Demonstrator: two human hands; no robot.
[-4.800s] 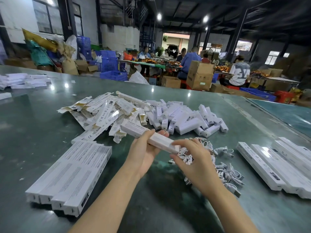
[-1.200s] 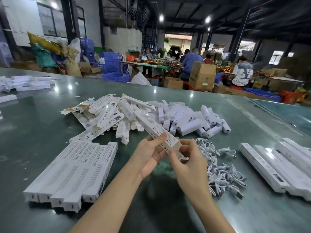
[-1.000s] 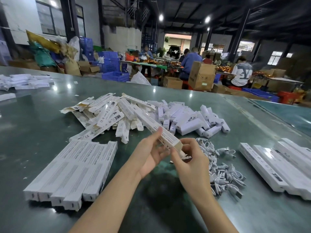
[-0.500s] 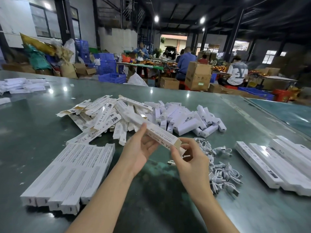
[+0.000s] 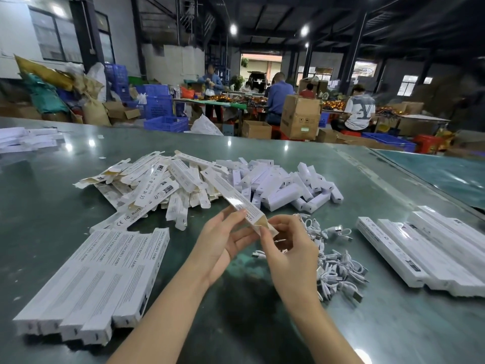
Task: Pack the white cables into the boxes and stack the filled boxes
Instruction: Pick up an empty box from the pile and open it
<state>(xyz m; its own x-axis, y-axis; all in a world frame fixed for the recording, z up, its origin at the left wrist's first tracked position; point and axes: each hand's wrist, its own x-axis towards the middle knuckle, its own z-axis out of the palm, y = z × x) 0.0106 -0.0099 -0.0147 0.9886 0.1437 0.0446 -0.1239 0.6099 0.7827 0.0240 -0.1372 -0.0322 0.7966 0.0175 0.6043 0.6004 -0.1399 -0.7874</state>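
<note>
The left hand (image 5: 223,243) holds a long box (image 5: 231,198) by its near end; the right hand (image 5: 288,248) pinches the open flap. Next, I think, a white cable (image 5: 338,269) from the worktop (image 5: 262,311) must go inside.

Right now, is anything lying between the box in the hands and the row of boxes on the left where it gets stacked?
Nothing visible does. The box, held by the left hand and right hand, is above bare table; the row of boxes starts just beyond it.

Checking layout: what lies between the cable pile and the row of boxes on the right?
Bare table only, between the cables and the boxes, in the head view.
</note>
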